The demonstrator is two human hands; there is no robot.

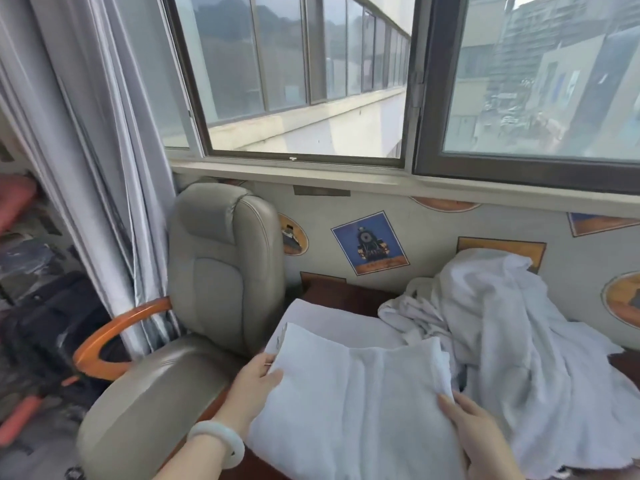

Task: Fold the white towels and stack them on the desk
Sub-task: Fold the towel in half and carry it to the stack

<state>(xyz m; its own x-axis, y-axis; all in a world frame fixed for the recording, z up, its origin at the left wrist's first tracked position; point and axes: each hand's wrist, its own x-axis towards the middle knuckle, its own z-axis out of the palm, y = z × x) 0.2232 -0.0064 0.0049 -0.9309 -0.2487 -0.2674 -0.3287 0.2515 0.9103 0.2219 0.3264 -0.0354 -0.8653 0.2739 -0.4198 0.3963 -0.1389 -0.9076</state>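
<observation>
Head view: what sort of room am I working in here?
Likely a hotel or guest room by a window: a padded grey armchair, a dark wooden desk and a heap of white towels.

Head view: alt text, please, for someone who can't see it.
Left hand pinches the left edge of a folded white towel on the desk; right hand rests on its right edge. Unfolded white towels are heaped at right, a grey chair at left.

Bare forearms; a pale jade-like bangle (221,445) circles the left wrist.
</observation>
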